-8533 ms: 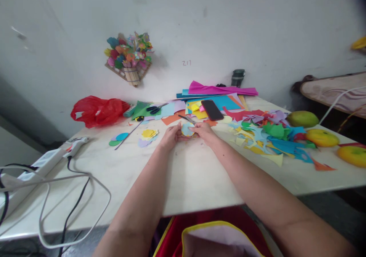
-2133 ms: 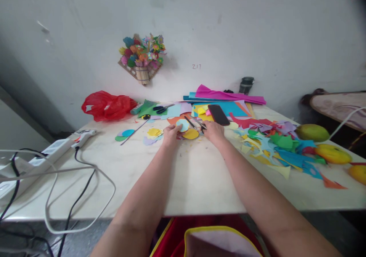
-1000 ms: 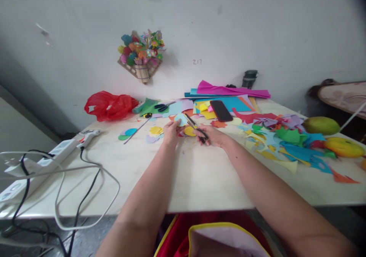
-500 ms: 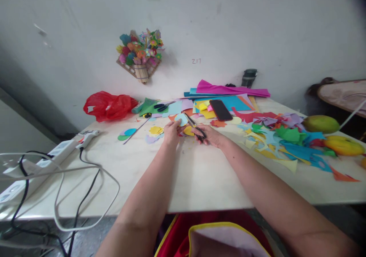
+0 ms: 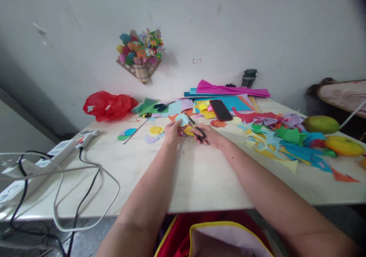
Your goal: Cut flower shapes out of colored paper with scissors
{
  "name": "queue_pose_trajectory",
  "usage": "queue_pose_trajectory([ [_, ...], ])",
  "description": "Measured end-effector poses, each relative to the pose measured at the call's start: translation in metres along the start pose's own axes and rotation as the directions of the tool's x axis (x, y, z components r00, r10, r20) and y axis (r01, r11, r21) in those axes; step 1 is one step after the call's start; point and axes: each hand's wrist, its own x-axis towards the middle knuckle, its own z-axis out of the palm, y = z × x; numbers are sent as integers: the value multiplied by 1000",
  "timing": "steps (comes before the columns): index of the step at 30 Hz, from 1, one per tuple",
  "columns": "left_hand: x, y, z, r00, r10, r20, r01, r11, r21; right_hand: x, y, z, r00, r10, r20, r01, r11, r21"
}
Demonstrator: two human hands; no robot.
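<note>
Pale-blue paper disc (image 5: 182,118) beside slim, pointed scissors (image 5: 195,126)

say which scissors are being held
The scissors in the right hand, blades beside the light-blue paper disc; the other pair lies farther back by the green paper.

Pale table (image 5: 206,184), red bag (image 5: 110,107), power strip (image 5: 60,148), paper scraps (image 5: 290,134), fruit (image 5: 343,145)

Centre of the frame, over the tabletop (image 5: 208,184): left hand (image 5: 172,132) pinching a pale blue paper disc (image 5: 182,119), right hand (image 5: 208,135) gripping scissors (image 5: 192,122), blades at the disc's right edge. Middle left, a red plastic bag (image 5: 108,107); right, coloured paper scraps (image 5: 299,153); upper left, paper flowers (image 5: 140,51).
</note>
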Motion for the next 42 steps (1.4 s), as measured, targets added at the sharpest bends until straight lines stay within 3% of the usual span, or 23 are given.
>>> queue_pose_trajectory([
  [42,5,-1,-5,1000,3,-8,-3,1000,-15,5,6,-1,1000,-17,25,18,1000,-19],
])
